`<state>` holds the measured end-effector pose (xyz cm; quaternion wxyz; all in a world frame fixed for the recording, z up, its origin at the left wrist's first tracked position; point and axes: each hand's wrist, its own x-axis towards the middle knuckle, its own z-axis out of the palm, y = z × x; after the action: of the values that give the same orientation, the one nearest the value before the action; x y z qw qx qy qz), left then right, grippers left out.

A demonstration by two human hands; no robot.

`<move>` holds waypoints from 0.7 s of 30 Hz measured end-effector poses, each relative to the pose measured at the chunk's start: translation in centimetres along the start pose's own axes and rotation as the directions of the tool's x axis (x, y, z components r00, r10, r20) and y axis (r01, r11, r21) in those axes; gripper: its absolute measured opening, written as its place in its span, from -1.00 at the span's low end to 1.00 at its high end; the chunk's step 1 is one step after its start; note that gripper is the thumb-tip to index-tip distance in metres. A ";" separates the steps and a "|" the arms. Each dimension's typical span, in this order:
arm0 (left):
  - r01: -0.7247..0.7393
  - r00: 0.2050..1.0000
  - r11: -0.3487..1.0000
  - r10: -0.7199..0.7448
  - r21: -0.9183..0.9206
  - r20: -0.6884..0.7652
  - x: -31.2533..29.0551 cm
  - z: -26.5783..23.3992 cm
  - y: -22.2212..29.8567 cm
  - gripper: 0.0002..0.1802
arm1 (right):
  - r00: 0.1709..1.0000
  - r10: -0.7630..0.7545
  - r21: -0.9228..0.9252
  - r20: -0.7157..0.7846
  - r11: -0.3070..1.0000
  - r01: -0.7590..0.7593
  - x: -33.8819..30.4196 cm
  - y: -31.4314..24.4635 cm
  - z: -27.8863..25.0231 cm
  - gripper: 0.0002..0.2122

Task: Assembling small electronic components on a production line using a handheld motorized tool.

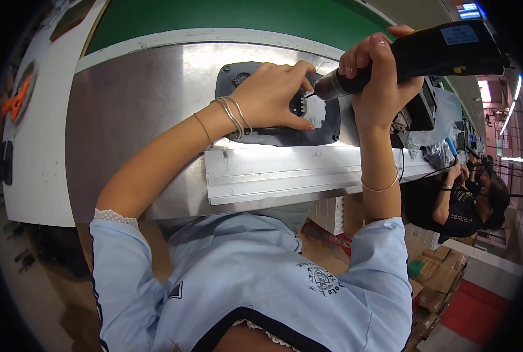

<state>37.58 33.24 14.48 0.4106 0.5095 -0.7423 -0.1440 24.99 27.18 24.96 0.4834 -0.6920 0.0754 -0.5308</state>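
A black electric screwdriver (417, 57) is gripped in my right hand (378, 79). It lies tilted, its bit pointing left and down to a white part (316, 111). That part sits in a dark grey plastic housing (279, 138) lying on the metal worktop. My left hand (273, 97) reaches over the housing, with thumb and forefinger curved around the white part's near and far sides. The bit's tip meets the part's upper left area; whether a screw is under it I cannot make out.
White rails (273, 173) run along the worktop's near edge. A black device (422, 108) and clear plastic bags (440, 154) stand to the right. Orange scissors (18, 100) lie at far left. Another person (464, 202) sits at the right along the bench, near cardboard boxes (440, 278).
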 end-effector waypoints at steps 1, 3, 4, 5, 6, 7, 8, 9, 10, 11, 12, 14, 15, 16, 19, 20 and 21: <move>0.004 1.000 1.000 -0.004 -0.007 0.007 0.0 0.0 0.0 -0.08 | 1.000 0.010 0.001 0.000 1.000 -0.010 0.0 0.1 0.0 -0.77; 0.011 1.000 1.000 -0.011 -0.005 0.002 0.0 0.1 0.0 -0.08 | 1.000 0.022 0.002 0.001 1.000 -0.022 0.0 0.4 -0.2 -0.77; 0.010 1.000 1.000 -0.010 0.001 -0.001 0.0 0.1 0.0 -0.09 | 1.000 0.027 0.001 -0.002 1.000 -0.027 0.0 0.5 -0.2 -0.77; 0.014 1.000 1.000 -0.014 -0.001 -0.001 0.0 0.2 -0.1 -0.09 | 1.000 0.032 0.002 -0.001 0.999 -0.032 0.0 0.6 -0.2 -0.77; 0.009 1.000 1.000 -0.009 0.005 -0.007 0.0 0.2 -0.2 -0.09 | 0.999 0.033 -0.009 -0.009 0.999 -0.033 0.0 0.6 -0.1 -0.77; 0.003 1.000 1.000 -0.003 0.011 -0.012 0.0 0.2 -0.2 -0.09 | 0.999 0.033 -0.020 -0.018 0.999 -0.033 -0.1 0.5 -0.1 -0.77; 0.005 1.000 1.000 -0.005 0.008 -0.012 0.0 0.3 -0.2 -0.09 | 0.999 0.037 -0.020 -0.018 0.999 -0.037 -0.1 0.5 -0.1 -0.77; 0.005 1.000 1.000 -0.005 0.007 -0.010 0.0 0.3 -0.2 -0.09 | 0.998 0.051 -0.021 -0.032 0.998 -0.052 -0.1 0.4 0.0 -0.77; 0.005 1.000 1.000 -0.005 0.007 -0.008 0.0 0.3 -0.2 -0.09 | 0.997 0.065 -0.019 -0.045 0.998 -0.066 -0.1 0.4 0.0 -0.77; 0.008 1.000 1.000 -0.008 0.008 -0.007 0.0 0.3 -0.3 -0.09 | 0.997 0.066 -0.017 -0.045 0.998 -0.067 -0.1 0.4 0.0 -0.77; 0.007 1.000 1.000 -0.007 0.007 -0.004 -0.1 0.3 -0.3 -0.09 | 0.998 0.054 -0.017 -0.030 0.998 -0.055 -0.2 0.4 0.1 -0.77; 0.005 1.000 1.000 -0.005 0.007 -0.002 0.0 0.4 -0.3 -0.10 | 0.999 0.042 -0.017 -0.014 0.999 -0.042 -0.3 0.5 0.0 -0.77; 0.005 1.000 1.000 -0.005 0.007 -0.002 0.0 0.4 -0.3 -0.11 | 0.999 0.039 -0.015 -0.012 0.999 -0.039 -0.3 0.5 0.0 -0.77; 0.005 1.000 1.000 -0.005 0.005 -0.001 0.0 0.4 -0.2 -0.12 | 0.999 0.036 -0.015 -0.010 0.999 -0.036 -0.4 0.5 0.0 -0.77; 0.005 1.000 1.000 -0.005 0.008 -0.004 0.0 0.5 -0.3 -0.14 | 0.999 0.032 -0.020 0.001 0.999 -0.032 -0.4 0.3 0.1 -0.77; 0.006 1.000 1.000 -0.006 0.006 -0.003 0.0 0.5 -0.3 -0.14 | 0.999 0.034 -0.020 0.000 0.999 -0.034 -0.4 0.4 0.1 -0.77; -0.001 1.000 1.000 0.001 0.012 -0.011 -0.1 0.5 -0.4 -0.14 | 0.999 0.034 -0.023 -0.002 0.999 -0.034 -0.4 0.4 0.1 -0.77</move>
<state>37.43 33.04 13.85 0.4114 0.5126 -0.7412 -0.1365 25.05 27.22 24.37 0.4843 -0.6957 0.0936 -0.5222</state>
